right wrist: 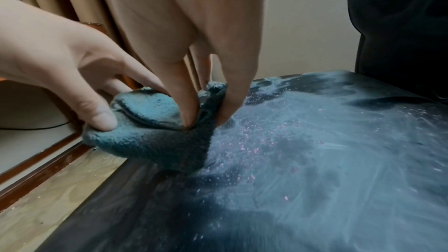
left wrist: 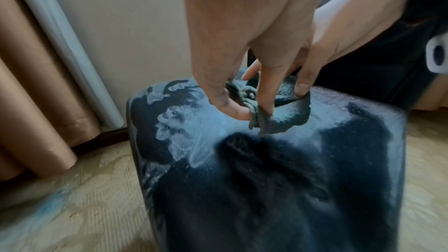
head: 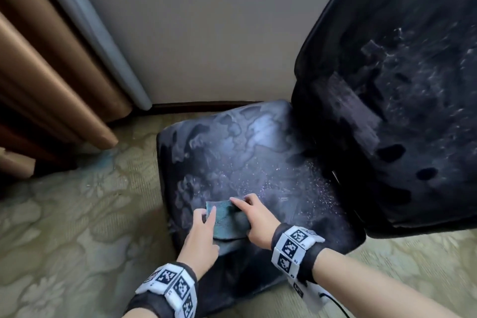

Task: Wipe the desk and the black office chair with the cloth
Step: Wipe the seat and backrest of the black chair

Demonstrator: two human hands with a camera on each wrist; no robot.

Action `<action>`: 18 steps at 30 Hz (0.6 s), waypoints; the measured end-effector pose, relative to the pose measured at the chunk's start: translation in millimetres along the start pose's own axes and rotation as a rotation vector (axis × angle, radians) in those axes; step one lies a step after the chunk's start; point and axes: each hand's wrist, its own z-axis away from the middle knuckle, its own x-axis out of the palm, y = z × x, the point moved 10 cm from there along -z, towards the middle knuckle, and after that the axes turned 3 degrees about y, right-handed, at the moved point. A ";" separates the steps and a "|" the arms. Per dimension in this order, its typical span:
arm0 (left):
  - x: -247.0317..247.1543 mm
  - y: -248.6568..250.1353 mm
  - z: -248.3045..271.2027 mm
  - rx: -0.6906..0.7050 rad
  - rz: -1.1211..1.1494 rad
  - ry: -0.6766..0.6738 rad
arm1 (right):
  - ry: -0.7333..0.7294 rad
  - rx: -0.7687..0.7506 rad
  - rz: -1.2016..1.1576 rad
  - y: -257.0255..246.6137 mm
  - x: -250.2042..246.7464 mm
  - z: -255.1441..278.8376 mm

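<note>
Together pinching teal microfibre cloth [head: 227, 222] at seat's [head: 247, 152] six o'clock edge: left hand [head: 201, 235], right hand [head: 258, 224], fingers curled round it.

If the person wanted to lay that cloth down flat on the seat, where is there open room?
The seat is bare between the hands and its far edge by the wall, and rightward toward the backrest, though dusty. It is crowded only at the near left corner, where the left hand and right hand both pinch the cloth.
</note>
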 end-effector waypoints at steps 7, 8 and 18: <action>15.7 -24.1 -42.4 0.042 -0.143 -0.019 | 0.143 -0.233 0.657 -12.0 2.8 -15.3; 19.2 -29.0 -45.4 0.057 -0.174 -0.023 | 0.150 -0.284 0.758 -12.2 12.2 -13.6; -1.2 -28.5 -39.0 0.241 -0.633 0.227 | 0.124 -0.662 0.732 -24.3 57.4 -7.1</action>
